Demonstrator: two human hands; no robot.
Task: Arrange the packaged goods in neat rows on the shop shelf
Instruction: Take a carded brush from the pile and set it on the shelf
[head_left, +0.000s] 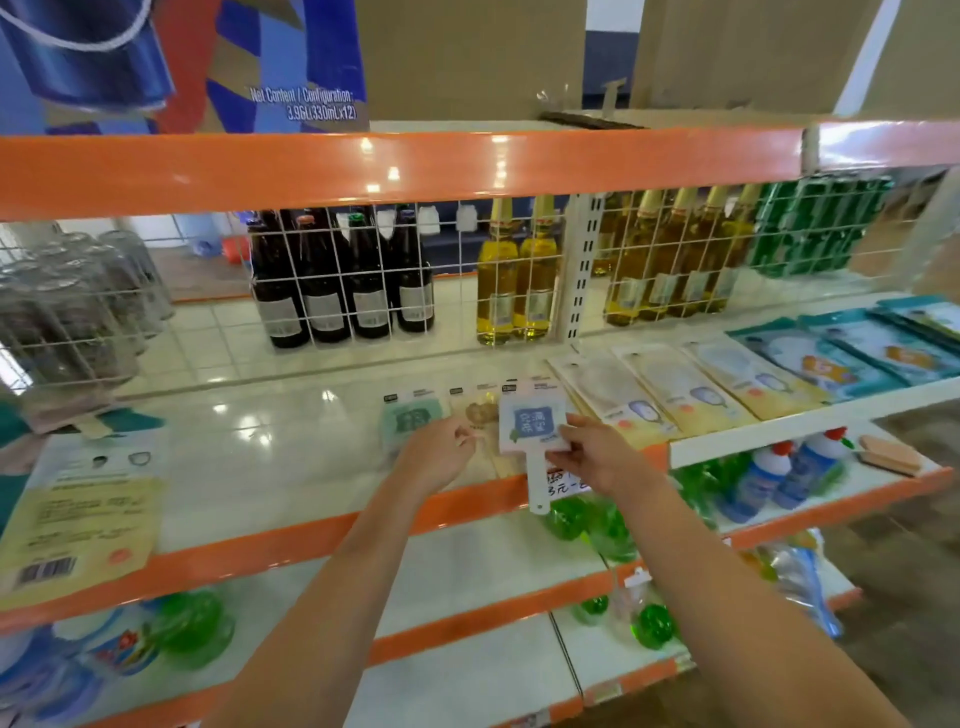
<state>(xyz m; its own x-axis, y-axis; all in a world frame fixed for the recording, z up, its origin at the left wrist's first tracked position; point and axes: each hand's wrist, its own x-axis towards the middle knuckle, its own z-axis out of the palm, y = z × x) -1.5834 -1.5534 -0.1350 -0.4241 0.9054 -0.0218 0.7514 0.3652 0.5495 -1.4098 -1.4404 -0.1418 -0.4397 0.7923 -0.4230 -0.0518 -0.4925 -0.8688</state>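
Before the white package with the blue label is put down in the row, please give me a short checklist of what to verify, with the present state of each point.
1. Right hand holds the white package with the blue label: ok, fingers pinch its lower right corner.
2. Left hand is free to help: cannot tell, its fingertips are at the tan package.
3. Row to join exists: ok, green package and tan package lie side by side.
4. Package is flat on the shelf: not ok, its white handle overhangs the orange front edge.
5. Room on the right: cannot tell, the flat cream packages lie very near.
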